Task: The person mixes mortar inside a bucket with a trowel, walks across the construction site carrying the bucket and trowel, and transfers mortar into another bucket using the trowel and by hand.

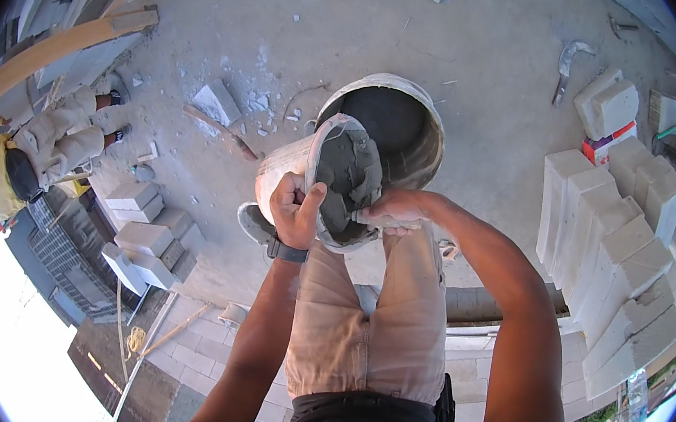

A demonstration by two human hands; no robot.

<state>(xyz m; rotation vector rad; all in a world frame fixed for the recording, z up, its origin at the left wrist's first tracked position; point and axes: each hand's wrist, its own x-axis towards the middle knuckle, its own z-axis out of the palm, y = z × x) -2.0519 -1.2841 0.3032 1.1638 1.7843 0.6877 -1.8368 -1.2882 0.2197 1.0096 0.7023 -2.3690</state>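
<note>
1. Closest in, the left hand (pixel 297 211) is closed around the near-left part of the rim of a small bucket (pixel 282 168), a dark band (pixel 290 251) at its wrist.
2. The right hand (pixel 394 209) is curled at the lower right edge of the same mouth; whether its fingers hold the rim or a tool there, I cannot tell.
3. The small bucket lies between the hands, in front of the thighs, tipped over. Its long axis runs across the body: base to the left, mouth turned right and partly up, showing lumpy grey mortar (pixel 347 162). The left hand is nearer the base; the right is at the open side.
4. Just beyond, forward and right, stands a large bucket (pixel 437 131) with a dark grey interior. The small rim overlaps it in view; contact cannot be confirmed. No writing is legible on either bucket.
5. Farther out on the floor (pixel 500 80) lies a curved tool (pixel 567 70). Right of it, pale blocks (pixel 599 230) are stacked by a red-and-white package (pixel 609 143), its print too small to read.
6. Well apart on the left, a co-worker (pixel 9 168) bends near more blocks.
</note>
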